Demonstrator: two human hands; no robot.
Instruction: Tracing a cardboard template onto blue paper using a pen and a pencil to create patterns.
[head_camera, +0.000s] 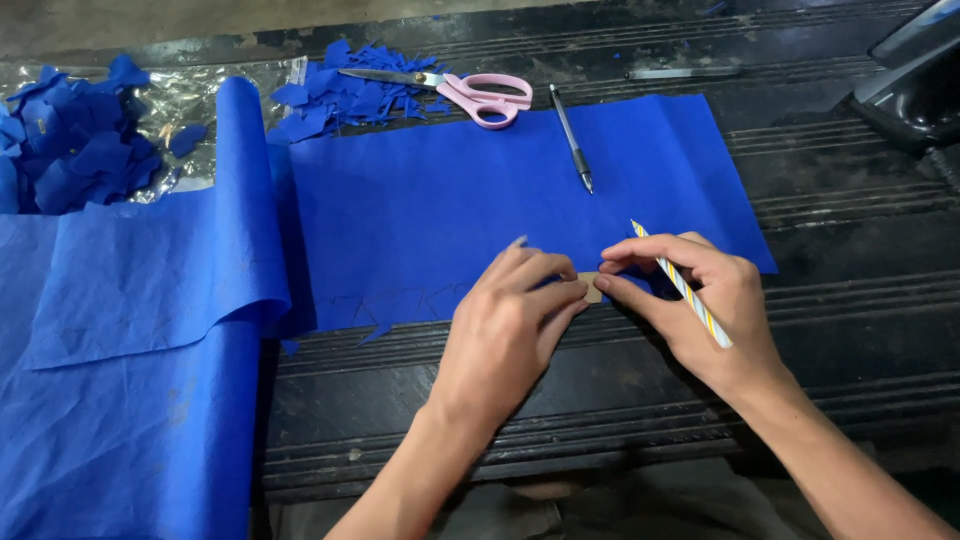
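A sheet of blue fabric (480, 200) lies flat on a dark grooved surface (560, 380). My left hand (505, 330) presses a small tan cardboard piece (591, 287) onto the fabric's near edge with its fingertips. My right hand (695, 305) meets it from the right, its thumb and forefinger on the same piece, and holds a striped pencil (685, 290) that slants up to the left. Faint drawn outlines show on the fabric to the left of my left hand.
Pink-handled scissors (470, 92) and a dark pen (572, 140) lie at the fabric's far edge. Heaps of blue fabric scraps (70, 140) sit at the back left on clear plastic. A long blue fabric roll (130, 350) drapes at left. A black machine (915, 80) stands at back right.
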